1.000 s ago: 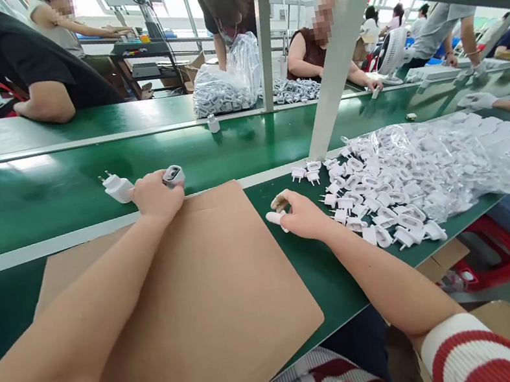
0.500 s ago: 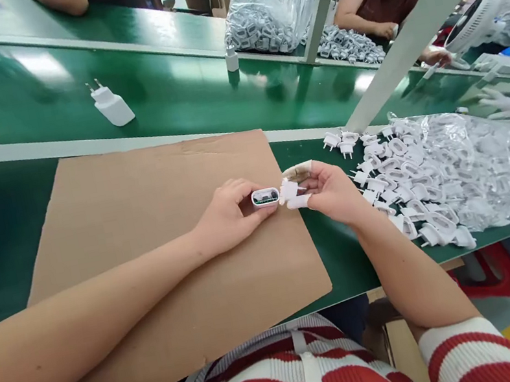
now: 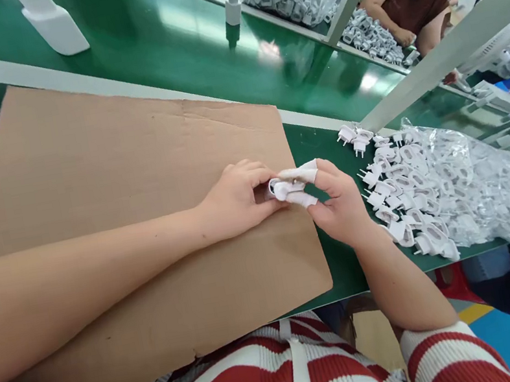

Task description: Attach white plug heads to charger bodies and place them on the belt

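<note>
My left hand (image 3: 236,197) is closed around a white charger body (image 3: 276,188), mostly hidden by the fingers. My right hand (image 3: 336,203), with white cots on thumb and forefinger, pinches a white plug cap (image 3: 287,190) pressed against the body's open end. Both hands meet above the right edge of a brown cardboard sheet (image 3: 109,177) on the green bench. A heap of white plug caps (image 3: 413,189), partly in a clear bag, lies just right of my right hand.
A finished white charger (image 3: 52,19) lies on the green conveyor belt (image 3: 160,43) beyond the cardboard, and a small adapter (image 3: 232,7) stands upright farther right. A grey slanted frame post (image 3: 447,51) crosses the right side. Other people work across the belt and at lower right.
My left hand let go of one charger on the belt and brought the open body back over the cardboard. My right hand picked up a cap and now presses it onto the body.
</note>
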Demonstrator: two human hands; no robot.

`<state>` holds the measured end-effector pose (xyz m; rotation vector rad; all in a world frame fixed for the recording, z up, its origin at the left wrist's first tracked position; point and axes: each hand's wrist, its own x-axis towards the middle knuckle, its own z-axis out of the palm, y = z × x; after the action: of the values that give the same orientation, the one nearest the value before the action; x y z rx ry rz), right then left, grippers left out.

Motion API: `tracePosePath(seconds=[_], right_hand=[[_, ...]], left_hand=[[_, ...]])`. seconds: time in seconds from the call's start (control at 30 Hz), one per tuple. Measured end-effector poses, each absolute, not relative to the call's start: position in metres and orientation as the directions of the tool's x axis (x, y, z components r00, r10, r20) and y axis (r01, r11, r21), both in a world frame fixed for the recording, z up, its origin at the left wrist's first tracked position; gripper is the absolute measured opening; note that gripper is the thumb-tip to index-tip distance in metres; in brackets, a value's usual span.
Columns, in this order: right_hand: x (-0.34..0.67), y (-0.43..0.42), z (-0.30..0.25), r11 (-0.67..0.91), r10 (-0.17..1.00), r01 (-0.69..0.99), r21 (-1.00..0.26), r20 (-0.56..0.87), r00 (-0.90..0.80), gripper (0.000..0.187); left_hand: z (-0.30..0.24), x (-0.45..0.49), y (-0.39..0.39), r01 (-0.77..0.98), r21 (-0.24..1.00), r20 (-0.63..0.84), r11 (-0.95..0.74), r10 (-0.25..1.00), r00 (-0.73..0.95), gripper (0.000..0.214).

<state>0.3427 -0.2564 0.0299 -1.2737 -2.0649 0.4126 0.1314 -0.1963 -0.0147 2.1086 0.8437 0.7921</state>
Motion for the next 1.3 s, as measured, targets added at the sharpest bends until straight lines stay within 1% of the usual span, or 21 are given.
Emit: tracePosePath(seconds=[0.1,0.2,0.3,0.5,0.63,0.77,0.9,1.0,1.03,1.17,1.23,1.3], right_hand=[[0.339,-0.254,0.025,0.481,0.843,0.705,-0.522,0.497,-0.207,0.022],[0.336,-0.253,0.023,0.513,0.797,0.759,-0.401,0.551,-0.248,0.019],[0.333,-0.252,0.023,0.52,0.772,0.81,-0.272,0.557,-0.308,0.017],[0.33,-0.249,0.027,0.497,0.788,0.847,-0.187,0.506,-0.351,0.013],[0.33,-0.248,0.027,0.452,0.84,0.857,-0.249,0.441,-0.315,0.011],[0.326,-0.247,0.031,0.393,0.892,0.867,-0.308,0.357,-0.278,0.01],[0.321,-0.245,0.041,0.322,0.934,0.896,-0.306,0.259,-0.248,0.015],[0.317,-0.244,0.049,0.299,0.951,0.886,-0.354,0.183,-0.248,0.024],[0.316,-0.245,0.053,0.304,0.951,0.884,-0.354,0.166,-0.261,0.024],[0.312,-0.243,0.065,0.32,0.947,0.906,-0.275,0.079,-0.311,0.018],[0.315,-0.241,0.066,0.31,0.948,0.897,-0.314,0.026,-0.318,0.021],[0.32,-0.24,0.061,0.308,0.946,0.871,-0.383,0.029,-0.323,0.026]], left_hand=[[-0.014,0.132,-0.195,0.304,0.791,0.273,-0.531,0.751,0.601,0.031],[-0.014,0.132,-0.195,0.304,0.778,0.289,-0.55,0.743,0.604,0.031],[-0.015,0.132,-0.195,0.3,0.773,0.307,-0.559,0.743,0.595,0.03],[-0.013,0.132,-0.195,0.305,0.767,0.305,-0.565,0.738,0.601,0.028],[-0.013,0.132,-0.195,0.308,0.76,0.311,-0.572,0.737,0.6,0.028],[-0.014,0.133,-0.197,0.322,0.767,0.308,-0.555,0.759,0.574,0.034],[-0.013,0.133,-0.198,0.368,0.764,0.27,-0.53,0.78,0.565,0.038],[-0.01,0.132,-0.2,0.395,0.754,0.249,-0.524,0.786,0.566,0.037],[-0.009,0.131,-0.2,0.406,0.749,0.242,-0.524,0.786,0.569,0.037],[-0.007,0.129,-0.2,0.444,0.726,0.204,-0.525,0.781,0.591,0.036],[-0.008,0.128,-0.198,0.453,0.729,0.182,-0.513,0.783,0.594,0.035],[-0.009,0.126,-0.196,0.477,0.73,0.158,-0.49,0.799,0.579,0.034]])
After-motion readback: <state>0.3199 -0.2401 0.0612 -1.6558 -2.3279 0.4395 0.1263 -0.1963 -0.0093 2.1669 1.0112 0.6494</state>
